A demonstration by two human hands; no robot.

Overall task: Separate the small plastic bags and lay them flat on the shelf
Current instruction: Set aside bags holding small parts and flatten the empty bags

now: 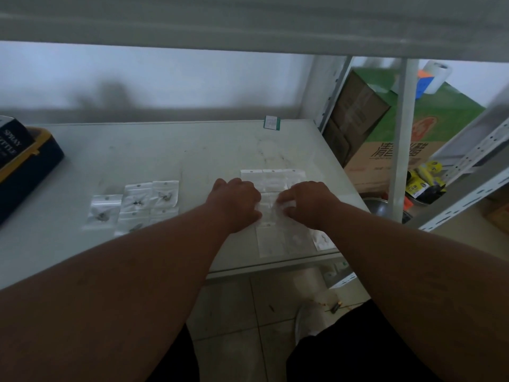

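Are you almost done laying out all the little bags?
Partly. A group of filled bags already lies flat on the shelf, and a row of empty ones lies farther back. The left hand and right hand are pulling apart joined bags. More bags nearer the edge seem left.

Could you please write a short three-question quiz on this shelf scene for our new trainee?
1. True or false: both hands are on the same clear bag.
2. Which bags hold small dark parts? A) the group left of the hands B) the row behind the hands
3. What lies at the shelf's back edge?

Key:
1. True: the left hand and right hand pinch one bag.
2. A, the left group; the row behind looks empty.
3. A green-edged packet on the shelf.
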